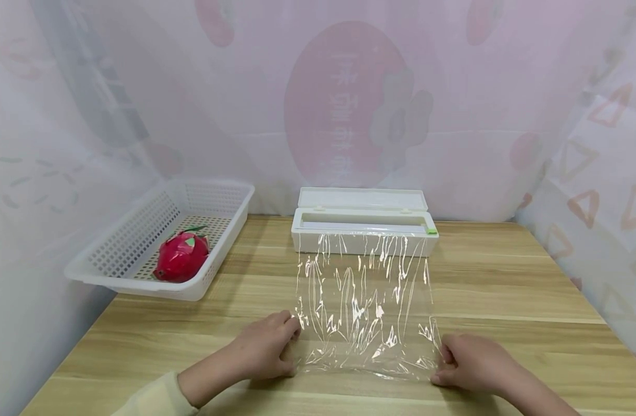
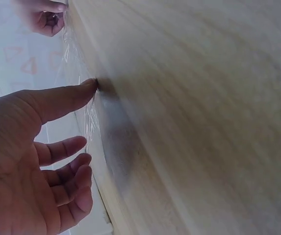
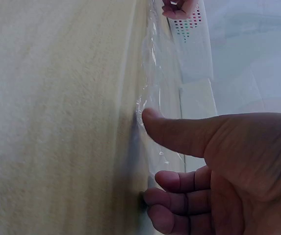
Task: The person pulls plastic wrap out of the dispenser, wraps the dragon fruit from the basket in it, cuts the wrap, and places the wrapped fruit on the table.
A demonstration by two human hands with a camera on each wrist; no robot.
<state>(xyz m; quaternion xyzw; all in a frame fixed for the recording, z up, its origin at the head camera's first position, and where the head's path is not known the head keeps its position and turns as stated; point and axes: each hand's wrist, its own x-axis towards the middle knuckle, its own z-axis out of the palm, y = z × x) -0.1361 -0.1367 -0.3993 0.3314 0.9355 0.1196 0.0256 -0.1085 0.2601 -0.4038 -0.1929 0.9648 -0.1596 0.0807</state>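
A sheet of clear cling film (image 1: 359, 323) stretches from the white cling film dispenser (image 1: 365, 244) toward the front of the table. At its near left corner is my left hand (image 1: 268, 346), thumb and fingers apart, the fingertips touching the film's edge. My right hand (image 1: 474, 364) rests likewise at the near right corner. In the left wrist view the left thumb (image 2: 69, 102) presses down by the film, its other fingers bent loosely. The right wrist view has the right thumb (image 3: 179, 134) on the wrinkled film edge, with a gap to the fingers.
The dispenser's lid (image 1: 362, 199) stands raised, and a green slider (image 1: 431, 231) sits at its right end. To the left, a white perforated basket (image 1: 229, 245) holds a red dragon fruit (image 1: 182, 257). Patterned curtains (image 1: 245, 86) surround the wooden table (image 1: 516, 300).
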